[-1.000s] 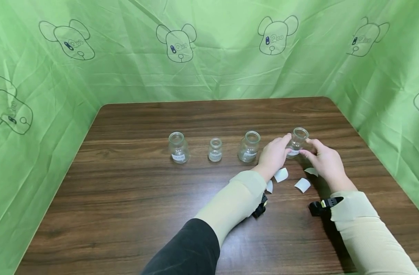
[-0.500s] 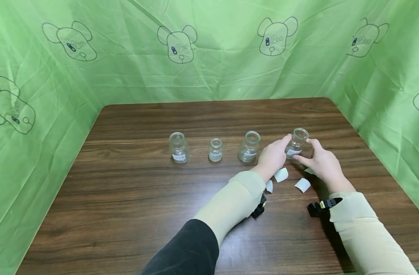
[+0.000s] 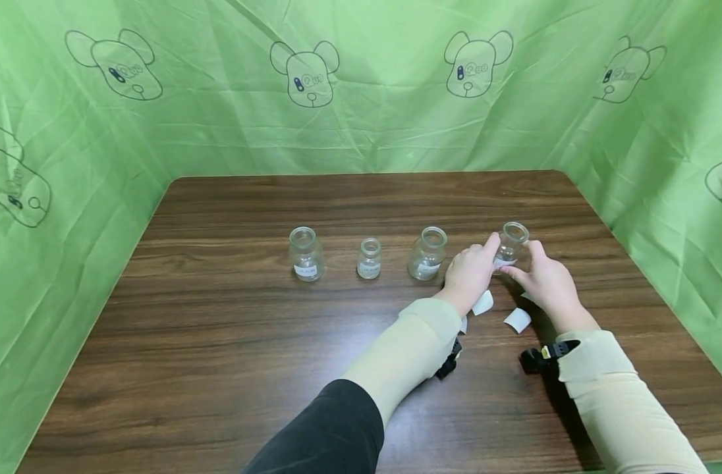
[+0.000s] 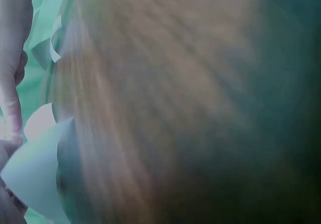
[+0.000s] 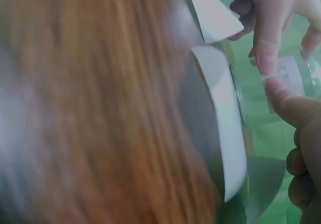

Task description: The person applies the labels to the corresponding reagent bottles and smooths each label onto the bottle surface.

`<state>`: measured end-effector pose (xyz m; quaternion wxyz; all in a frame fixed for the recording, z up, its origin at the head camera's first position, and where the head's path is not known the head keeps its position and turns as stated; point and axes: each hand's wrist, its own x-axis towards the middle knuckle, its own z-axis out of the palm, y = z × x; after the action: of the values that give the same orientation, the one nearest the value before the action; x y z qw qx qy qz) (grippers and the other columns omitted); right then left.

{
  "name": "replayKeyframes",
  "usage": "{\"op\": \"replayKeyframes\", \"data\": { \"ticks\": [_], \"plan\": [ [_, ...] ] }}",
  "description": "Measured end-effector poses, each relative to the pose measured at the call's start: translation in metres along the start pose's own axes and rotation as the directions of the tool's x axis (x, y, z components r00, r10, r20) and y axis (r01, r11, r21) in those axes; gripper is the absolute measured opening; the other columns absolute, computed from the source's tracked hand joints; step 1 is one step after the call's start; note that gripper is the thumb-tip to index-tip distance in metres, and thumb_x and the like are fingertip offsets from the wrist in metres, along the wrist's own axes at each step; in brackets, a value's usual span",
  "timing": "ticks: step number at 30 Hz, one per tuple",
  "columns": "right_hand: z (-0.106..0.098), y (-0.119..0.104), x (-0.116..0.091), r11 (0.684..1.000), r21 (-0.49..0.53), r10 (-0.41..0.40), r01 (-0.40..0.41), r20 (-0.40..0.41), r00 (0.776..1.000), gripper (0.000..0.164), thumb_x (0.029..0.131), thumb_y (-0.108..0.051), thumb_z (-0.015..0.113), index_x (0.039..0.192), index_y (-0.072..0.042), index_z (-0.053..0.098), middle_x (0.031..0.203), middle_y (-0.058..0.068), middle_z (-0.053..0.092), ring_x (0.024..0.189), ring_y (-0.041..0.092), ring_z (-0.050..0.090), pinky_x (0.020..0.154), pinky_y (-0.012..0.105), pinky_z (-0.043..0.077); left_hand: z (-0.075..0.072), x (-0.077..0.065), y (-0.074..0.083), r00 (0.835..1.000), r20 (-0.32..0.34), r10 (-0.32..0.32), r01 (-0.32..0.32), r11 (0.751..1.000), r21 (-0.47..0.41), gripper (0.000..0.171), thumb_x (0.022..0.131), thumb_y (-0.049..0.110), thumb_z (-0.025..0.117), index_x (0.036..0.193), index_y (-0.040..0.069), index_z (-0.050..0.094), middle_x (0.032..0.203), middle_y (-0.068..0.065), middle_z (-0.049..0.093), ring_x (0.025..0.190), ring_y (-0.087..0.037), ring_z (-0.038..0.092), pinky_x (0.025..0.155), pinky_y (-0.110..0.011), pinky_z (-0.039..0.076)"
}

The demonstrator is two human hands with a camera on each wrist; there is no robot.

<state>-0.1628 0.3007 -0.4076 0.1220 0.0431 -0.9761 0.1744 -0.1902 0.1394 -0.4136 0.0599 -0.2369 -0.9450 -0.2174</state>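
Observation:
A clear glass jar with a wide open mouth stands at the right of the row, held between both hands. My left hand grips its left side. My right hand holds the right side, fingers round the back. In the right wrist view both thumbs meet on the white label, which bears handwriting; the right thumb presses its lower edge. The left wrist view is mostly blurred tabletop, with the right hand at its left edge.
Three more labelled glass jars stand to the left: a large one, a small one and another large one. Curled white paper pieces lie in front of the hands. Green cloth surrounds the wooden table.
My right thumb has slid left across the label on the jar, and the right hand has shifted slightly left. The left hand keeps its hold. The other jars stand as before.

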Motion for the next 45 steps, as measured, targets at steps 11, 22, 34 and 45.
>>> {"op": "replayKeyframes", "data": {
  "ticks": [11,22,34,45],
  "plan": [
    [-0.001,0.007,0.001,0.997,-0.012,-0.077,0.076,-0.027,0.997,0.053,0.08,-0.02,0.075,0.117,-0.004,0.041,0.06,0.02,0.056,0.056,0.047,0.055,0.054,0.058,0.038,-0.007,-0.001,-0.002,0.998,0.066,-0.017,0.015,1.0,0.027,0.056,0.094,0.017,0.056,0.14,0.029,0.026,0.094,0.004,0.063,0.07,-0.01,0.061,0.056,-0.021,0.047],
    [0.004,0.018,-0.011,0.996,-0.006,-0.093,0.093,-0.026,0.995,0.046,0.083,-0.009,0.069,0.12,-0.002,0.041,0.06,0.008,0.055,0.046,0.026,0.049,0.048,0.05,0.038,-0.008,-0.005,0.003,0.986,0.163,-0.039,0.04,0.999,-0.006,0.058,0.091,0.032,0.061,0.138,0.033,0.027,0.091,0.005,0.062,0.069,-0.01,0.06,0.053,-0.022,0.046],
    [-0.006,0.021,0.002,0.995,0.033,-0.097,0.097,-0.006,0.995,0.042,0.09,-0.028,0.063,0.122,-0.006,0.046,0.063,0.012,0.056,0.063,0.043,0.056,0.061,0.057,0.039,-0.017,0.004,0.005,0.988,0.133,-0.074,0.074,0.997,0.004,0.039,0.092,0.036,0.055,0.123,0.028,0.033,0.089,0.005,0.063,0.073,-0.011,0.063,0.054,-0.025,0.047],
    [-0.005,0.022,0.003,0.993,0.03,-0.111,0.112,-0.041,0.993,0.035,0.092,-0.022,0.061,0.121,-0.007,0.048,0.075,0.022,0.061,0.065,0.046,0.056,0.059,0.057,0.038,-0.021,0.004,0.006,0.985,0.15,-0.082,0.084,0.996,-0.007,0.03,0.095,0.033,0.049,0.121,0.029,0.034,0.086,0.006,0.061,0.068,-0.009,0.059,0.05,-0.023,0.044]
  ]
}}
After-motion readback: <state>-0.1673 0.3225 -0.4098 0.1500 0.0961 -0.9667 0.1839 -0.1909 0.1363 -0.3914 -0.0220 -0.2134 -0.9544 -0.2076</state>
